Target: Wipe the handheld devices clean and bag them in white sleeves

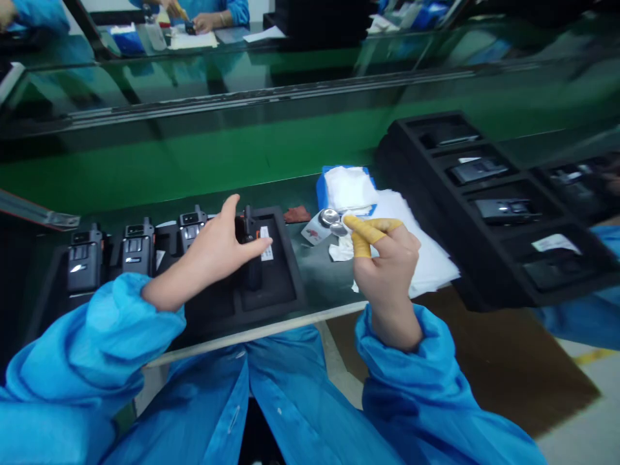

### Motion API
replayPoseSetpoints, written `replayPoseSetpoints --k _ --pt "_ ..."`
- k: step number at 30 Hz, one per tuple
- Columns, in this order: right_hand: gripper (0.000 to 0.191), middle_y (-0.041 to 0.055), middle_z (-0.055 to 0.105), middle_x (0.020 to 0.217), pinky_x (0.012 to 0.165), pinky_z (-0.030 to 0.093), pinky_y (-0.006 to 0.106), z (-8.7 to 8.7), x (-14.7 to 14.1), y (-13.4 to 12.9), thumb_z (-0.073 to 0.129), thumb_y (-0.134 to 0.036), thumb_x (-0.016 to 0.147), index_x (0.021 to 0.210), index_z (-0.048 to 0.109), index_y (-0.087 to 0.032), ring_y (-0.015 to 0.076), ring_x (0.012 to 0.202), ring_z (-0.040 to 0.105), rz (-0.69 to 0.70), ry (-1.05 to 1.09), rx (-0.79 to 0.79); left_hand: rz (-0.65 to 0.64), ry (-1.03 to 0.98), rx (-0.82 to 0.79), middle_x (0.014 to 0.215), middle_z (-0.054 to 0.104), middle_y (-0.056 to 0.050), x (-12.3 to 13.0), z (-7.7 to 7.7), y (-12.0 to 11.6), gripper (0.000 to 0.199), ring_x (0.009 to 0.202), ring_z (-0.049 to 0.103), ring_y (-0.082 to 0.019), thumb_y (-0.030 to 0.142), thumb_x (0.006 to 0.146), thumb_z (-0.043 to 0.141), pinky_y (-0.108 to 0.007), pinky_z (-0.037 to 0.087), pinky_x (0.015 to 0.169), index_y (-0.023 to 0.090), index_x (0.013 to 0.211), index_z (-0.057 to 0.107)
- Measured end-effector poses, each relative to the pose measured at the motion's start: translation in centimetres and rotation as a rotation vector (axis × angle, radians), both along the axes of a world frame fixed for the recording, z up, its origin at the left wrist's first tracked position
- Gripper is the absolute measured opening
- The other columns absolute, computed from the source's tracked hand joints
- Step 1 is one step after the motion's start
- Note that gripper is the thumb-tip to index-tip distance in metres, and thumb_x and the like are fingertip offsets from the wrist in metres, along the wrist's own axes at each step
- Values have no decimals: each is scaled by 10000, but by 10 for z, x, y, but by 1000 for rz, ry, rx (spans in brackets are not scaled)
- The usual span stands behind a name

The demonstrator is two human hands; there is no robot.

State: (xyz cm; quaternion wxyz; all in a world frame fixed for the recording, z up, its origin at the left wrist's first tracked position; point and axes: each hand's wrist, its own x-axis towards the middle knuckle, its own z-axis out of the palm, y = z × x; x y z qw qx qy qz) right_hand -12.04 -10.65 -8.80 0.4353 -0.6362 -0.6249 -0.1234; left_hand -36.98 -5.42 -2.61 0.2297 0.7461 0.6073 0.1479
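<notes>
My left hand (216, 248) is over the black foam tray (293, 278), thumb and index finger spread apart around a dark two-way radio (252, 274). The thumb passes in front of this radio; the other fingers are mostly hidden. More radios, one of them at the far left (84, 265), lie in the same tray. My right hand (387, 258) wears yellow finger covers and is closed, its fingertips beside a round metal lid (338, 228). Anything between those fingertips is too small to make out. White sheets (431, 261) lie under and behind this hand.
A stack of white wipes (349, 187) sits in a blue packet behind my right hand, with a reddish-brown cloth (297, 214) to its left. On the right, a tall black foam tray (465, 226) holds devices. Other people's sleeves show across the bench and at the right edge.
</notes>
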Motion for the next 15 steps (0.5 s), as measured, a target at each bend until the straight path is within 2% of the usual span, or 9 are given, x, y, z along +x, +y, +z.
replayPoseSetpoints --k 3,6,8,10,13,15 --pt "291 60 625 844 749 321 376 -10 14 16 514 -130 752 889 754 -223 193 798 567 -135 -134 -67 29 158 3 1182 631 -236 13 -10 27 832 1082 628 -386 566 771 607 -474 496 883 89 1408 364" --pt "305 52 635 854 768 277 375 -16 13 30 490 -81 689 813 734 -216 183 811 544 -113 -252 -143 44 255 -15 1094 644 -255 24 -20 40 757 1018 648 -406 550 796 585 -496 507 843 67 1352 412" --pt "273 45 637 841 794 261 388 -19 8 35 479 -73 693 750 709 -208 181 818 538 -88 -293 -178 31 294 -1 1066 645 -259 27 -24 40 731 990 658 -405 517 817 591 -488 516 819 52 1350 405" --pt "265 38 627 800 807 249 404 -20 4 36 468 -65 690 716 692 -205 183 805 536 -71 -313 -192 -1 315 48 1076 642 -263 24 -25 32 735 994 662 -395 485 847 586 -470 520 822 30 1381 367" --pt "302 36 621 801 803 246 414 -16 3 35 462 -50 659 756 698 -211 183 793 540 -45 -299 -160 -88 301 179 1222 600 -271 9 -25 6 720 1062 650 -368 440 886 569 -452 523 870 38 1429 319" --pt "314 45 626 849 806 253 416 -12 0 35 468 -55 688 814 707 -216 183 808 543 -17 -266 -124 -197 252 288 1314 565 -257 -3 -31 -19 643 1134 622 -354 414 889 582 -460 509 938 62 1394 398"
